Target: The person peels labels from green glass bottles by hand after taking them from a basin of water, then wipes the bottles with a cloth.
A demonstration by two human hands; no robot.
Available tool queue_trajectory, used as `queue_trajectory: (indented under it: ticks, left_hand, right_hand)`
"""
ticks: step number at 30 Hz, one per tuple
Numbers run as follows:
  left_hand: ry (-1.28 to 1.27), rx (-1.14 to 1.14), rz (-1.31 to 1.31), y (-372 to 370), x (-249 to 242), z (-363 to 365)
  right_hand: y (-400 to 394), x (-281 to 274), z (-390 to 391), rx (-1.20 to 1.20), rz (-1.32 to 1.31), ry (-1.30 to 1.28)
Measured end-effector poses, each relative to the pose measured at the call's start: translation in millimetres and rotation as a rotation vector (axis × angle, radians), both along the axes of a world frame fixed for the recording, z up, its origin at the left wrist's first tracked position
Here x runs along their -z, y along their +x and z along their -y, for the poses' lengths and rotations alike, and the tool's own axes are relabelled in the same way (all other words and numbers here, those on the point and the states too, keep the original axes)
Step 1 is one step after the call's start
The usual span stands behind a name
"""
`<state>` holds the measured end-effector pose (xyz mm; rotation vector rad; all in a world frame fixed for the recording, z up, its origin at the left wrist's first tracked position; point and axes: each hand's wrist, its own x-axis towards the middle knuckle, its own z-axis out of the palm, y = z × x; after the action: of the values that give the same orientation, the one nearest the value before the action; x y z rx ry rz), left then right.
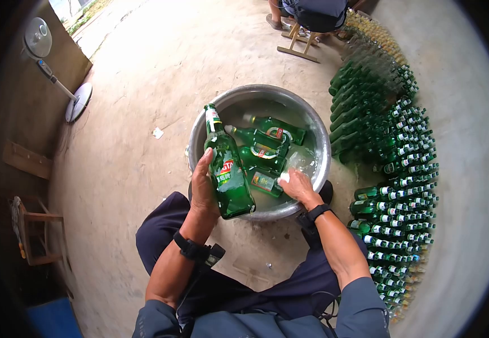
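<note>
L hand (202,188) is holding a green bottle (230,174) over the basin (322,141), at its L rim, neck up & tilting slightly; thumb is pressing along the glass, hand clamping on the bottle's side, other fingers mostly hiding behind it. R hand (299,186) is dipping into the basin near its lower R rim, touching a small white thing (283,178); its fingertips are partly hiding, so can't tell if they're apart or together. Approx. 4 more green bottles (266,181) w/ labels are lying in the basin's water (307,163), the nearest one just beside R hand. R of the basin, many green bottles (402,194) are lying stacked in rows along the wall. Beyond the basin, upper R, another person (316,12) is sitting, only partly showing. Far L of the basin, a fan (37,38) is standing, & a wooden stool (41,217) is standing lower L.
</note>
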<state>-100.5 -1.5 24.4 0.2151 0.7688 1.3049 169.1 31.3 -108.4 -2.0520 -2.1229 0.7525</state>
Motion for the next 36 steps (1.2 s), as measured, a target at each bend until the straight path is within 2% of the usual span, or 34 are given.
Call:
queue_trajectory:
  ticks: [5, 9, 11, 12, 13, 15, 17, 19, 20, 22, 23, 27, 28, 30, 36]
  left_hand:
    - [-0.008, 0.003, 0.006, 8.9, 1.2, -3.0]
    - [0.017, 0.031, 0.0, 15.1, 9.0, -0.3]
    - [0.02, 0.076, 0.025, 18.6, 16.2, 0.1]
    - [0.02, 0.086, 0.013, 21.9, 16.0, 0.1]
    - [0.019, 0.096, 0.002, 25.5, 16.1, 0.4]
    - [0.008, 0.135, 0.039, 30.0, 21.8, 1.2]
    - [0.027, 0.172, 0.104, 37.3, 34.1, -0.6]
    - [0.043, 0.187, 0.119, 40.4, 60.6, -4.1]
    - [0.048, 0.185, 0.092, 42.5, 74.6, -5.1]
    - [0.045, 0.174, 0.062, 48.6, 77.0, -3.1]
    - [0.043, 0.174, 0.062, 51.0, 81.1, -2.8]
    - [-0.039, 0.107, -0.073, 55.8, 99.7, -3.1]
    - [-0.044, 0.096, -0.065, 57.7, 97.4, -2.9]
    - [-0.027, 0.109, -0.05, 59.3, 97.4, -3.0]
    - [-0.006, 0.111, -0.086, 73.1, 92.8, -2.3]
  right_hand:
    - [-3.5, 8.8, 4.9, -0.051, -0.041, 0.074]
    - [1.3, 14.6, -3.9, 0.28, -0.211, 0.169]
    - [18.6, 48.2, -16.9, 0.336, -0.476, 0.173]
    - [23.4, 35.4, -18.9, 0.4, -0.707, -0.005]
    - [20.2, 17.8, -18.0, 0.395, -0.706, -0.007]
    - [5.9, -17.8, -14.1, 0.627, -1.159, -0.239]
    - [-7.0, -40.3, -12.8, 0.588, -1.252, -0.238]
    - [-24.2, -78.8, -9.1, 0.417, -1.43, -0.238]
    - [-30.8, -99.1, -4.5, 0.418, -1.427, -0.242]
    - [-41.8, -129.3, 4.0, 0.15, -1.239, -0.138]
    - [-47.1, -130.9, 7.4, 0.152, -1.239, -0.14]
    - [-62.8, -130.3, 25.5, -0.287, -0.635, 0.382]
    - [-61.2, -133.1, 27.5, -0.324, -0.566, 0.408]
    - [-57.5, -132.8, 29.3, -0.356, -0.499, 0.434]
    - [-46.1, -135.6, 26.0, -0.194, -0.545, 0.363]
